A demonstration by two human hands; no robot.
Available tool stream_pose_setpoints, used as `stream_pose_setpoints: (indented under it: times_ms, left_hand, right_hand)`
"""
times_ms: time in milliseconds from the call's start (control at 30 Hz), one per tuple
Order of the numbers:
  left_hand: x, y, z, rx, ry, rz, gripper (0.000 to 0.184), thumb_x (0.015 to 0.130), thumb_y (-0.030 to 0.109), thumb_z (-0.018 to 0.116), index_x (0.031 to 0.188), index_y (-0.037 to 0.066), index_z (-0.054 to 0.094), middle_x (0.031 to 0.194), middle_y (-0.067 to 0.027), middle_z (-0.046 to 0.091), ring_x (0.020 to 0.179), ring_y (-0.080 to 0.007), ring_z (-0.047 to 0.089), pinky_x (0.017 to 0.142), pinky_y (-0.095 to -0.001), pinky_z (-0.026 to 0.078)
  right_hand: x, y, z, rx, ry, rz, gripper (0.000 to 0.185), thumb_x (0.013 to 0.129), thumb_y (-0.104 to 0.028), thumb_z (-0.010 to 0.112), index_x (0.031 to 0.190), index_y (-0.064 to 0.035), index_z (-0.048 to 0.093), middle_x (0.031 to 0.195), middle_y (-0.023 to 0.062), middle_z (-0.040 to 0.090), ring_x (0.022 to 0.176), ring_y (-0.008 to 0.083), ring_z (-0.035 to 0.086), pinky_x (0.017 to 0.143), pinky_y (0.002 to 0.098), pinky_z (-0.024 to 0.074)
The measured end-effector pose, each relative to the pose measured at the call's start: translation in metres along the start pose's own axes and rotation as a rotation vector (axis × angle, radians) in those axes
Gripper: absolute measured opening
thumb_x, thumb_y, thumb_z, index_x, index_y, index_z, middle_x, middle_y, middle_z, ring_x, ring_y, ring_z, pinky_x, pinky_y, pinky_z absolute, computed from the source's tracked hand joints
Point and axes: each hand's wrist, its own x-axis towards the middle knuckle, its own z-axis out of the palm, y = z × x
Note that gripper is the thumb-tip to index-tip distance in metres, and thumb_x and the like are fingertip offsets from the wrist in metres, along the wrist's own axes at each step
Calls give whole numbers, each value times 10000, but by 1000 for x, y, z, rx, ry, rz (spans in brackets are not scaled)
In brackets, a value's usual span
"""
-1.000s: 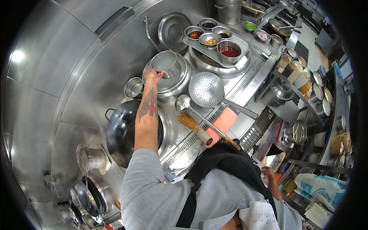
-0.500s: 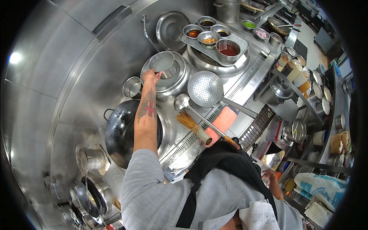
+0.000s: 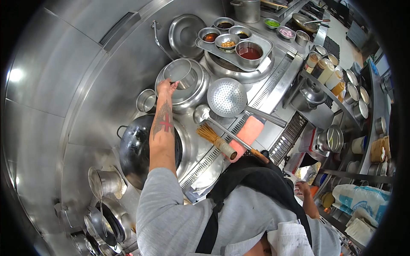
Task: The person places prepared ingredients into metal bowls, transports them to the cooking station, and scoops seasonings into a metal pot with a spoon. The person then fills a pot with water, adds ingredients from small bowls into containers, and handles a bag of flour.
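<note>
Steel pot (image 3: 185, 78) in the grasp of the left hand (image 3: 167, 86), over a wide round steel base (image 3: 194, 96).

Closest in, off to the right, the right hand (image 3: 302, 187), low by the black apron (image 3: 247, 179); too small to tell if open or closed; next, a pink cloth (image 3: 247, 134), with the brush (image 3: 222, 146) and the wooden end of the ladle (image 3: 218, 126) on top; to the left, a big black wok (image 3: 132, 158), under the left arm; just a thin bit of bare steel between wok and ladle; farther out, the strainer (image 3: 227, 97), close to the base's right edge, with not much room between; a small pot (image 3: 146, 100) close on the left side; left fingers pinched tight on the steel pot's near left rim; its round mouth up and a bit to the left, its long line from there down right to its bottom; past it, the tray (image 3: 267, 48) with five bowls, near edge close to the base; big round lid (image 3: 187, 36) up against the wall; far back, a tall pot (image 3: 247, 12).
</note>
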Motion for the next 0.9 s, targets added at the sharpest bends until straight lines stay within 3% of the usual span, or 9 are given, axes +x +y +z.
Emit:
stream_pose_setpoints:
  times_ms: [233, 467, 667, 733, 900]
  left_hand:
    - [2, 2, 4, -10, -1, -9, 370, 835, -75, 558, 1144, -51, 356, 934, -293, 578, 674, -399, 667, 487, -367, 584]
    - [14, 1, 3, -20, -21, -24, 392, 832, -75, 574, 1142, -42, 336, 922, -301, 576, 672, -405, 665, 483, -376, 582]
    - [18, 0, 1, -16, -14, -17, 377, 826, -90, 550, 1128, -43, 329, 910, -307, 576, 648, -409, 662, 483, -379, 582]
    - [18, 3, 1, -8, -53, -52, 372, 825, -89, 549, 1124, -42, 331, 903, -309, 578, 643, -410, 659, 480, -377, 576]
    - [14, 1, 5, -11, -21, -21, 363, 821, -86, 559, 1111, -49, 343, 890, -303, 583, 639, -398, 659, 480, -376, 571]
  right_hand:
    - [-3, -1, 4, -42, 12, 16, 259, 889, -164, 612, 1138, -117, 561, 959, 42, 629, 793, 212, 604, 768, 506, 497]
    - [-4, 1, -2, -18, 26, 28, 277, 880, -159, 617, 1150, -120, 568, 948, 46, 635, 779, 203, 610, 749, 492, 507]
    - [-2, 11, -11, 84, -47, 80, 241, 928, -162, 491, 1149, -124, 577, 978, 20, 636, 788, 211, 610, 730, 481, 508]
    - [3, 17, -10, 117, -68, 20, 225, 863, -343, 488, 953, -168, 597, 884, 22, 623, 750, 252, 605, 756, 518, 456]
    - [3, 17, -5, 19, 6, 8, 175, 878, -290, 497, 953, -168, 597, 868, 13, 618, 741, 242, 604, 758, 512, 461]
